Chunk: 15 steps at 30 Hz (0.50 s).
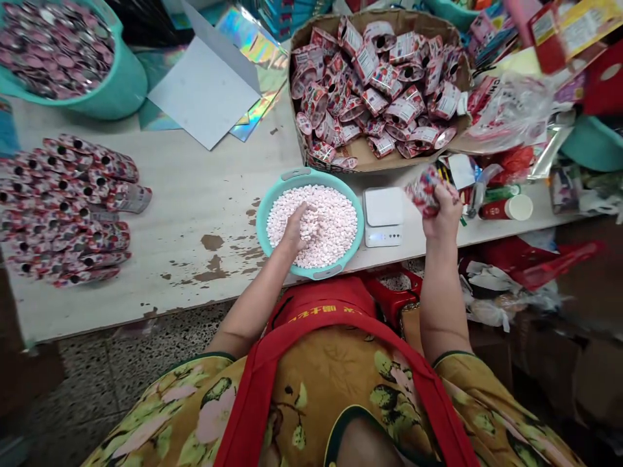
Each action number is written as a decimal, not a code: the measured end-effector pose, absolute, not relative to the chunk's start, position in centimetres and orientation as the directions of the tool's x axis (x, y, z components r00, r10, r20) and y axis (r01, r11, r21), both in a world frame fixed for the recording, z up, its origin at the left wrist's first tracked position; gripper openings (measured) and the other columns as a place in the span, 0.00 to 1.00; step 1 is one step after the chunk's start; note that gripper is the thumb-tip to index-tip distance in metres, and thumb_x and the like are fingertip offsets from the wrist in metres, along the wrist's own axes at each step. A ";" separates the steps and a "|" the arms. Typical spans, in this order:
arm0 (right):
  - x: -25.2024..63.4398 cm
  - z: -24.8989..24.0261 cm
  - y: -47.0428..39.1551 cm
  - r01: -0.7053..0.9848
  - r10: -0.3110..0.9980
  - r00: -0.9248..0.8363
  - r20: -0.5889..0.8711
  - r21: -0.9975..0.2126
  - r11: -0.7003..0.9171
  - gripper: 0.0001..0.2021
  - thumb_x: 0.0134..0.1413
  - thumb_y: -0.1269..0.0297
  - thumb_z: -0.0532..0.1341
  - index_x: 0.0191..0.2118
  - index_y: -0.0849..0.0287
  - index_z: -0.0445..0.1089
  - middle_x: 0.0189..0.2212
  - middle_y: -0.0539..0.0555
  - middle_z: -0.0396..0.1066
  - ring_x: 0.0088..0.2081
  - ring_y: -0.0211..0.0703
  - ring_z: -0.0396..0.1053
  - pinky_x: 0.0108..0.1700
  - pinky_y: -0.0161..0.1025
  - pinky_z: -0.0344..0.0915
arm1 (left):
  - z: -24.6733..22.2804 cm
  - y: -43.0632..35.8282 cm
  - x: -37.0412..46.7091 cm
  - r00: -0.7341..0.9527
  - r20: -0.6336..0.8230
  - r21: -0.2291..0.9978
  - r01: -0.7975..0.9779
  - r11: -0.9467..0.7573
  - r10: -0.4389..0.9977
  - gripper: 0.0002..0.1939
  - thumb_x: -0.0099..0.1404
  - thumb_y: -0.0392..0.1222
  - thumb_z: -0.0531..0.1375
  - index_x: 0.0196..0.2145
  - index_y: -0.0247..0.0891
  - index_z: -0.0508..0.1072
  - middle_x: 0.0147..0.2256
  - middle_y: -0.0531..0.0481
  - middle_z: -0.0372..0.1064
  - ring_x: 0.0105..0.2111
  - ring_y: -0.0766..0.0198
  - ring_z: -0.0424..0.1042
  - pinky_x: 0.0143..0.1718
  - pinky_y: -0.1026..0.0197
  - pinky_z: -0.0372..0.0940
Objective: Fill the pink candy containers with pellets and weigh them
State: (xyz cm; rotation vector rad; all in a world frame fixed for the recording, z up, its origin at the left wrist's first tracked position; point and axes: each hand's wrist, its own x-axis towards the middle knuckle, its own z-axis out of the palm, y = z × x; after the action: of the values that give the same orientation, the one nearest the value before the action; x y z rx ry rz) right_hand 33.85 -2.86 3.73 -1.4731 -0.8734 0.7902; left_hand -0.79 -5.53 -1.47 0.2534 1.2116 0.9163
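Observation:
My left hand (pixel 296 232) dips into a turquoise basin (pixel 261 224) full of small pale pink candies (pixel 335 224). Its fingers curl around a handful of them. Raised to the right, past the white digital scale (pixel 384 211), my right hand (pixel 444 206) grips a small red-and-pink printed container (pixel 422 190), blurred by motion. The scale stands just right of the basin, and its display is lit.
Behind the basin, a cardboard box (pixel 304 146) holds many printed containers. Similar containers (pixel 73 207) stand in rows at the left. A turquoise tub (pixel 131 81) of shiny lids, white card (pixel 207 94), a red cup (pixel 503 207) and plastic bags (pixel 511 113) lie around.

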 end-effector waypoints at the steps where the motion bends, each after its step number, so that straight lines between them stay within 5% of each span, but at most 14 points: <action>1: 33.0 3.9 -4.9 -0.014 0.874 0.483 -0.043 -0.999 -0.041 0.22 0.51 0.48 0.66 0.45 0.60 0.72 0.43 0.56 0.76 0.46 0.50 0.78 0.46 0.50 0.78 | -1.1 -5.4 -0.7 0.103 -0.695 0.568 -0.528 0.631 0.712 0.25 0.59 0.65 0.63 0.39 0.39 0.72 0.28 0.51 0.72 0.25 0.64 0.73 0.23 0.66 0.66; 5: 29.3 3.5 -9.0 -0.288 0.871 0.401 -0.283 -0.942 -0.173 0.26 0.40 0.53 0.73 0.45 0.58 0.72 0.42 0.55 0.77 0.43 0.52 0.79 0.44 0.55 0.79 | -1.0 -4.6 0.7 0.121 -0.696 0.448 -0.697 0.559 0.708 0.26 0.63 0.66 0.59 0.43 0.39 0.72 0.32 0.48 0.76 0.29 0.62 0.77 0.28 0.62 0.72; 8: 27.0 3.0 -9.2 -0.325 0.873 0.295 -0.388 -0.900 -0.290 0.27 0.37 0.54 0.75 0.45 0.59 0.73 0.41 0.56 0.78 0.40 0.50 0.78 0.44 0.52 0.78 | -1.4 -3.7 1.9 0.073 -0.773 0.387 -0.732 0.560 0.630 0.22 0.64 0.62 0.61 0.40 0.39 0.72 0.28 0.51 0.74 0.26 0.64 0.75 0.25 0.64 0.69; 15: 23.5 2.1 -7.4 0.136 0.965 -0.029 -0.260 -0.958 -0.254 0.27 0.35 0.53 0.76 0.44 0.57 0.75 0.39 0.52 0.79 0.41 0.47 0.76 0.50 0.47 0.73 | 3.4 -4.0 4.3 -0.035 -0.610 0.522 -0.770 0.368 0.792 0.21 0.62 0.59 0.64 0.30 0.39 0.64 0.22 0.57 0.63 0.16 0.73 0.62 0.16 0.69 0.54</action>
State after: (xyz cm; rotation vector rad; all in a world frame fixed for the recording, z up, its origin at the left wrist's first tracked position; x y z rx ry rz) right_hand 23.48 -7.43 2.12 -1.4792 -1.2079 1.3711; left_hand 4.29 -4.03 3.36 0.0275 1.0021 1.2542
